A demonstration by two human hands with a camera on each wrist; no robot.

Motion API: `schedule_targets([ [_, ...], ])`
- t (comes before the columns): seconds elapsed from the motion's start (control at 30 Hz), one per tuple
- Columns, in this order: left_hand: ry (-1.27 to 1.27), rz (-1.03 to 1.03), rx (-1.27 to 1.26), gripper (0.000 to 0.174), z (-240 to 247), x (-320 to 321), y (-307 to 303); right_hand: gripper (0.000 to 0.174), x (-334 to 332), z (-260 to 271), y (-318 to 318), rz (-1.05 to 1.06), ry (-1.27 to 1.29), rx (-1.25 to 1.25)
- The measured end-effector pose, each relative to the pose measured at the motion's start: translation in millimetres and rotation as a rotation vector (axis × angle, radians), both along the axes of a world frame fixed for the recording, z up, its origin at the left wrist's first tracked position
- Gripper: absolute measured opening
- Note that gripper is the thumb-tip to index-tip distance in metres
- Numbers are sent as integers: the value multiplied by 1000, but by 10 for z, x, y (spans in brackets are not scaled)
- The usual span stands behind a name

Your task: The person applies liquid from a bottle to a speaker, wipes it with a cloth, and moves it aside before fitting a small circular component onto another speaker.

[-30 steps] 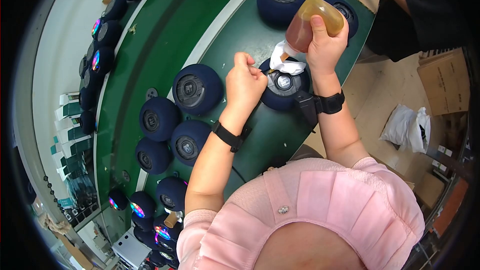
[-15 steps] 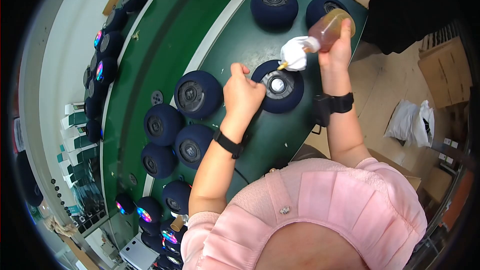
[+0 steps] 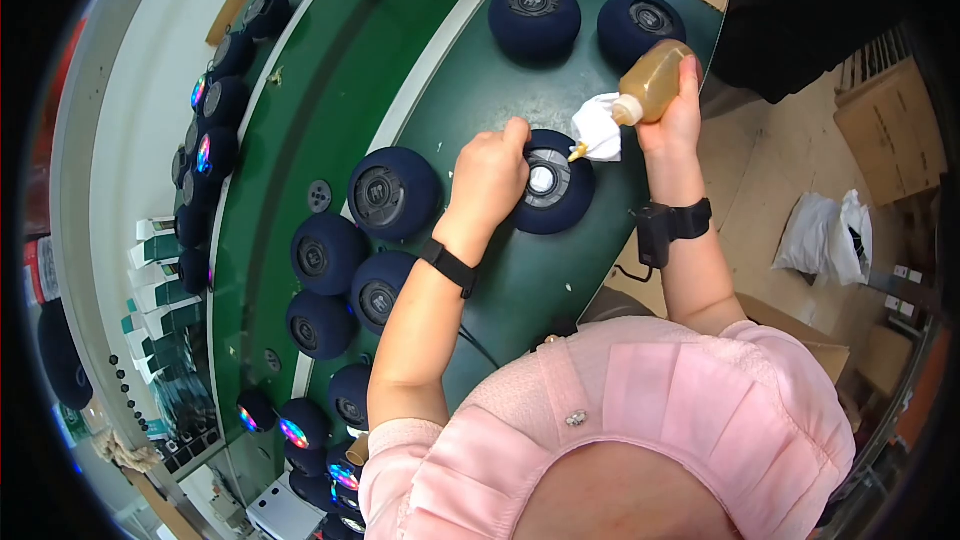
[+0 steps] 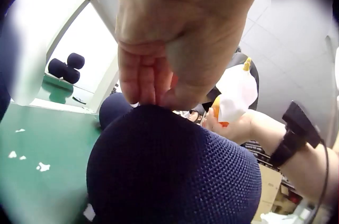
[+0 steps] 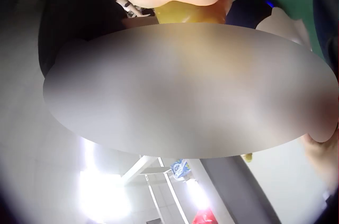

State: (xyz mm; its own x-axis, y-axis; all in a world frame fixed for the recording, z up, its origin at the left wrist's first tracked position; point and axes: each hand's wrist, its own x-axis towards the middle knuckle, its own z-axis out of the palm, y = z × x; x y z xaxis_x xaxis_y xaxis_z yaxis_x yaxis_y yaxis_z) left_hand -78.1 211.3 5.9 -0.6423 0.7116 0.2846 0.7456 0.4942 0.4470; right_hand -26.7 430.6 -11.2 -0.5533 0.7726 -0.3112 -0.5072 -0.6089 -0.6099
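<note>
My right hand [image 3: 675, 118] grips a squeeze bottle [image 3: 655, 85] of amber liquid, tilted down to the left, with a white cloth [image 3: 598, 128] round its neck and a yellow tip [image 3: 577, 152] over the right part of a round navy speaker [image 3: 574, 202]. That speaker lies with its grey recessed face up, a white disc [image 3: 542, 179] at its middle. With bent fingers my left hand [image 3: 487, 178] holds the speaker's left edge; in the left wrist view, its fingertips [image 4: 151, 102] press on the navy mesh [image 4: 175, 171]. A large blurred patch covers much of the right wrist view.
Several navy speakers [image 3: 393, 193] stand left of my left arm, and two [image 3: 535, 20] beyond the bottle. More, some lit, line the far side of the green belt [image 3: 300, 130]. A person in black [image 3: 800, 20] is at the upper right. White bags [image 3: 822, 238] lie on the floor.
The bottle has moved down and away to the right from the speaker's middle, its tip now over the right part. The speaker has shifted slightly left. My left hand has turned at its edge.
</note>
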Motion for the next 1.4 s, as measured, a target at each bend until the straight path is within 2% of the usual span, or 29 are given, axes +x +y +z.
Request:
schedule_targets([
  [0.07,23,21,-32,23,15,-15,21,36,-16,76,-68,-7,32,26],
  [0.13,-383,241,108,26,62,-50,0,37,-53,139,-126,-20,43,231],
  [0.3,-637,244,267,31,-69,-122,-120,37,-270,104,-226,-35,65,509],
  [0.33,-633,247,267,31,-77,-123,-126,37,-297,96,-259,-33,70,508],
  [0.43,-634,241,290,32,-73,-91,-113,40,-336,255,-440,-16,-17,774],
  [0.6,-596,260,230,33,-29,-79,-111,42,-440,321,-590,49,4,773],
  [0.8,-599,226,241,33,-59,-96,-137,51,-453,348,-659,46,-12,935],
  [0.87,-623,233,256,33,-69,-100,-140,55,-441,371,-666,-4,-22,1073],
  [1.0,-634,258,264,34,-100,-96,-144,57,-425,378,-679,12,30,1061],
  [1.1,-624,325,262,34,-117,-55,-143,55,-416,296,-611,-8,16,997],
  [1.17,-623,381,241,34,-90,11,-145,48,-428,169,-449,-64,-74,721],
  [1.2,-623,437,221,34,-71,49,-146,41,-392,175,-381,-49,-42,496],
  [1.23,-622,436,221,34,-46,95,-147,40,-335,191,-309,-37,-14,337],
  [1.3,-575,559,92,32,20,186,-150,41,-259,124,-128,-7,14,41],
  [1.33,-573,554,91,32,59,204,-157,40,-212,52,-41,18,36,-62],
  [1.4,-665,504,-98,28,109,219,-164,39,-124,67,32,27,-39,-227],
])
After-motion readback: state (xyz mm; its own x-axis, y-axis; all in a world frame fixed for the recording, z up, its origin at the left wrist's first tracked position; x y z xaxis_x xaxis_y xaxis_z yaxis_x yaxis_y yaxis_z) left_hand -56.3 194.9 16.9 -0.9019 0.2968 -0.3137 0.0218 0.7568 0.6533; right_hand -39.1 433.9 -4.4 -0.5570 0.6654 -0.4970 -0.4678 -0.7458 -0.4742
